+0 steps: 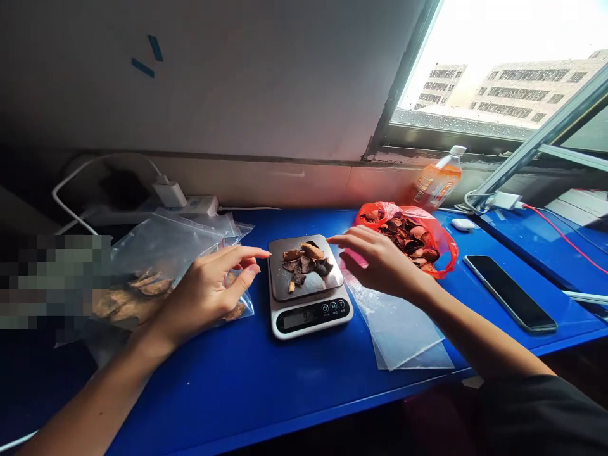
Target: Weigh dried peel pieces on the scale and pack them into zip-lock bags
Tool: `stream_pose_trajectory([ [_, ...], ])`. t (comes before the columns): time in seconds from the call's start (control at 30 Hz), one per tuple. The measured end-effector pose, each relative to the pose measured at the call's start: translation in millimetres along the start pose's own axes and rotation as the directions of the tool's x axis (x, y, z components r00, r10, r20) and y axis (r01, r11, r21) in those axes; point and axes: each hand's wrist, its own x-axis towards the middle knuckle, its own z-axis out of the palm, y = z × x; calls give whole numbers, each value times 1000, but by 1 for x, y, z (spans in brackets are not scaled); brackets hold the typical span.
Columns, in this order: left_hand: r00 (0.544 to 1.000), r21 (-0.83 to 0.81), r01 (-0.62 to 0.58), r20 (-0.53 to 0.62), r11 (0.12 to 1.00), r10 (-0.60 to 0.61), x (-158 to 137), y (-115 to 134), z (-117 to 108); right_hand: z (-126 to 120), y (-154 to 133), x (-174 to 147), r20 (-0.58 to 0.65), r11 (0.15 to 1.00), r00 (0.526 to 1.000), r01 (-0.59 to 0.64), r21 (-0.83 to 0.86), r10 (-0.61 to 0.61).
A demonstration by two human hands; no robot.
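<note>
A white digital kitchen scale stands on the blue table, its display dim. Dried brown and dark slices lie loosely on its steel plate. My left hand hovers at the scale's left edge, thumb and forefinger apart with nothing between them. On the opposite side, my right hand has its fingers stretched toward the plate's right edge and is also without anything in it. Behind that hand, a red plastic bag holds many dark reddish dried slices. Flat clear plastic bags lie below my right wrist.
Clear zip bags with pale dried slices lie at left, before a power strip with a plugged-in charger. At right are a phone, a white earbud case, an orange drink bottle and cables.
</note>
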Motion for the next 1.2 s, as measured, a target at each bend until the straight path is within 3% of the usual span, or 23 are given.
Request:
stream_pose_trajectory([
  [0.07, 997, 47, -76, 22, 996, 75, -2, 1, 2, -8, 6, -14, -58, 996, 995, -77, 35, 79],
  [0.13, 990, 82, -142, 32, 986, 140, -3, 2, 2, -12, 16, -29, -25, 985, 986, -161, 61, 163],
  [0.2, 984, 98, -178, 15, 979, 178, -4, 4, 2, -11, 28, -40, 125, 970, 965, -238, 48, 231],
  [0.3, 975, 113, -219, -13, 969, 222, -5, 6, 2, -2, 45, -51, 376, 961, 894, -275, 32, 243],
  [0.37, 967, 123, -251, -15, 960, 255, -5, 7, 4, 3, 54, -55, 436, 963, 873, -264, 46, 218],
  [0.63, 940, 129, -334, -23, 934, 340, -4, 8, 13, 12, 56, -54, 415, 962, 869, -264, -75, 270],
  [0.8, 932, 136, -351, -47, 926, 360, -3, 5, 13, 20, 55, -54, 368, 958, 887, -283, -45, 279],
  [0.97, 929, 159, -366, -2, 917, 371, -7, 4, 8, 18, 55, -52, 430, 938, 842, -345, -35, 326],
  [1.1, 892, 165, -448, 17, 879, 452, -9, 9, 9, 17, 54, -47, 486, 945, 816, -319, -72, 313],
  [1.2, 861, 158, -503, 4, 850, 509, -9, 14, 13, 8, 55, -48, 466, 958, 839, -270, -92, 281],
])
